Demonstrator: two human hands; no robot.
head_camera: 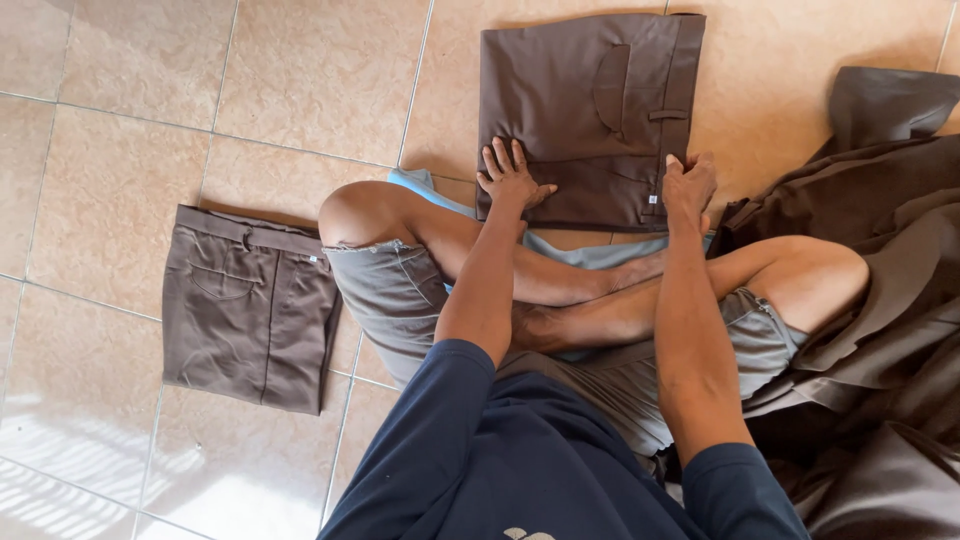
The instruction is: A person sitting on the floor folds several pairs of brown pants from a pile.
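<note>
Two hands at work on one pair of folded brown trousers (pixel 585 115), which lies flat on the tiled floor (pixel 130 90) straight ahead of the seated person's crossed legs. Waistband and belt loop run down the garment's right side; a back pocket flap shows near the top.

Left hand (pixel 512 178): fully open, fingers spread, palm pressed flat on the lower left part of the trousers. Grips nothing, only bears down on the cloth.

Right hand (pixel 689 185): at the lower right corner by the waistband, fingers curled in. Appears to pinch the cloth edge there, though the fingertips are hidden, so the hold cannot be told for certain.

Second folded pair of brown trousers (pixel 250 310) lies apart on the floor, beside the person's left knee; untouched.

Heap of loose brown garments (pixel 880 300) piled on the right, against the right knee, reaching to the frame edge.

Light blue cloth (pixel 590 255) shows under the legs, its edge just below the trousers being pressed.
</note>
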